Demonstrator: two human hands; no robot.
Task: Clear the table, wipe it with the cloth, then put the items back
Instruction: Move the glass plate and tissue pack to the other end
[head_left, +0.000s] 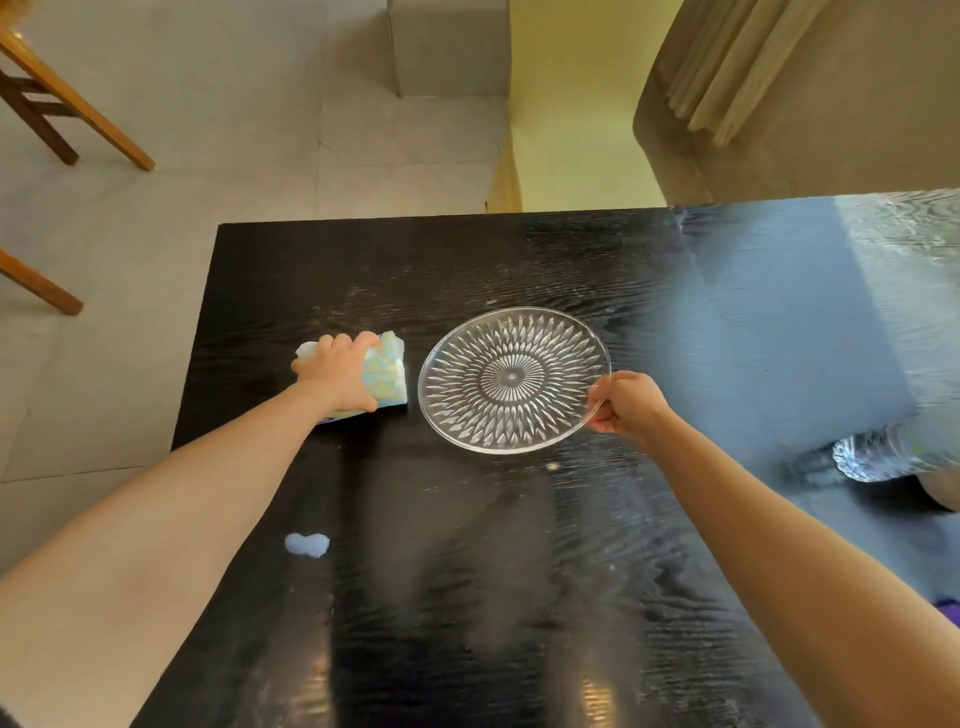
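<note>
A clear cut-glass plate (511, 379) lies on the black table (467, 571) near its middle. My right hand (626, 402) pinches the plate's right rim between thumb and fingers. Left of the plate sits a light blue and yellow patterned packet (387, 374), like a tissue pack. My left hand (337, 371) is closed over its top, fingers curled round its far edge. A small pale blue-white blob (306, 544) rests on the table near the left edge, close to my left forearm. No cloth can be made out.
A crinkled glass or foil object (865, 460) sits at the table's right side, partly in glare. Wooden chair legs (67, 111) stand on the tiled floor at left. A grey block (449, 47) and a curtain (737, 67) lie beyond the far edge.
</note>
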